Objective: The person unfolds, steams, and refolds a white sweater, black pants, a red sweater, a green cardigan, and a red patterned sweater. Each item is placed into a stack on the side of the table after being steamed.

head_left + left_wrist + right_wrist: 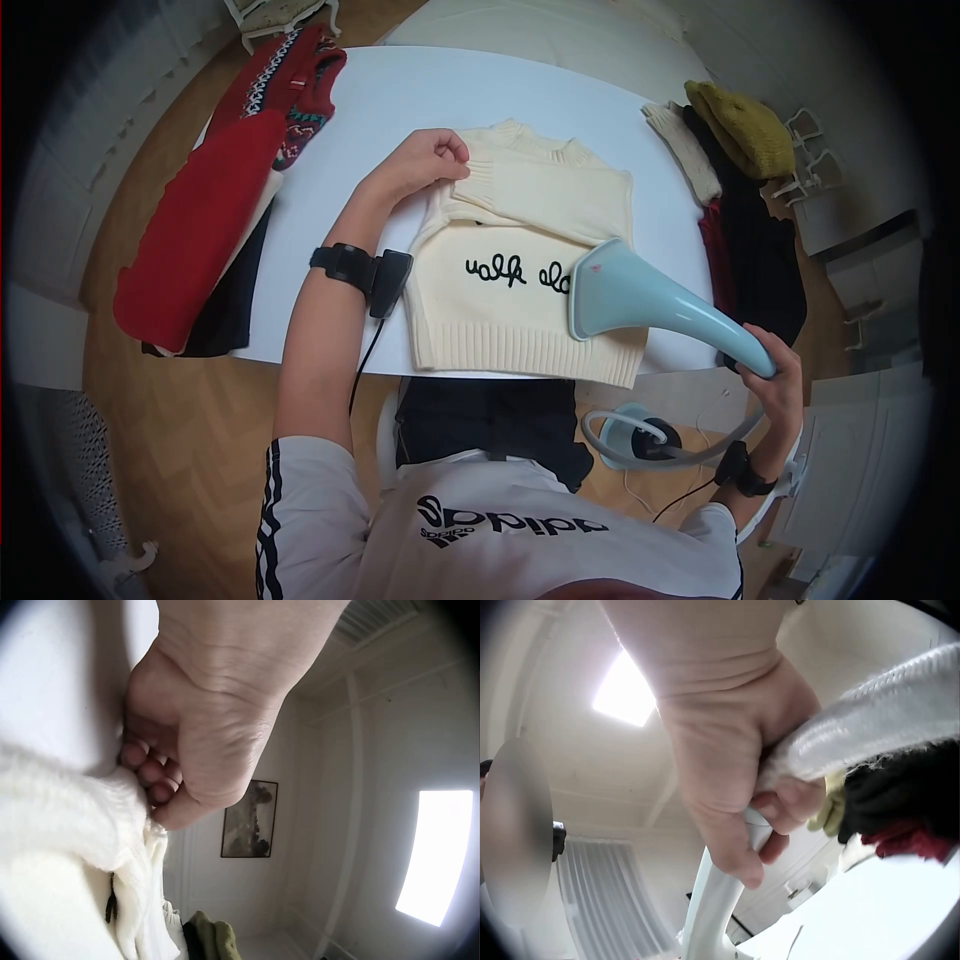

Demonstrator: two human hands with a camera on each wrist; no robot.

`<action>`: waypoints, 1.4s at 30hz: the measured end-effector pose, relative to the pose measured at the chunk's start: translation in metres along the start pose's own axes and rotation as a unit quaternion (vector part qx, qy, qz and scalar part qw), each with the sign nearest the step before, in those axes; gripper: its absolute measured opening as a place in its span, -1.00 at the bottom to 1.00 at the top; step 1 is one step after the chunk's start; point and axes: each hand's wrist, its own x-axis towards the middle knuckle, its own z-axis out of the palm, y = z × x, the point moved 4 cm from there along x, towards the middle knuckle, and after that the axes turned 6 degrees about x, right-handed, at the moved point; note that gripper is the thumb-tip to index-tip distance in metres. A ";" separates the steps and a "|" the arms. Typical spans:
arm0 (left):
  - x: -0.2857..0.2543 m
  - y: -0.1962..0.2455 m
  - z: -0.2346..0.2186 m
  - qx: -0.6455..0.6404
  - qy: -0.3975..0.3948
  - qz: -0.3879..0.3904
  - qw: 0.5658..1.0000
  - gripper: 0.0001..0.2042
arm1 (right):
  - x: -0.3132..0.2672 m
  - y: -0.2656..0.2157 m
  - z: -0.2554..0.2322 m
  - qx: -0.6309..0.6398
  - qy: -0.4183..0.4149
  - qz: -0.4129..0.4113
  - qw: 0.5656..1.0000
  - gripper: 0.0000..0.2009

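A cream knitted sweater [490, 250] with black cursive lettering lies on the white table, one sleeve folded across its upper part. At the ribbed cuff of that sleeve, my left hand [428, 160] pinches the knit between thumb and fingers; the left wrist view shows the fingertips at the cream fabric [82, 817]. My right hand [778, 375] grips the handle of a light blue garment steamer [650, 300]. The wide steamer head overlaps the sweater's right side and hides the end of the lettering. In the right wrist view, fingers wrap the handle where the pale hose [870, 720] joins it.
Folded red and dark clothes [215, 210] are piled on the table's left edge. Along the right edge lie black, red and mustard-coloured garments [745, 130]. Below the table front stands the steamer base [640, 437], its hose looping up toward the right arm.
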 end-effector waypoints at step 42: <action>-0.006 0.005 0.002 -0.018 0.001 -0.009 1.000 -0.40 | 0.176 -0.015 0.057 0.134 0.100 0.101 0.981 -0.48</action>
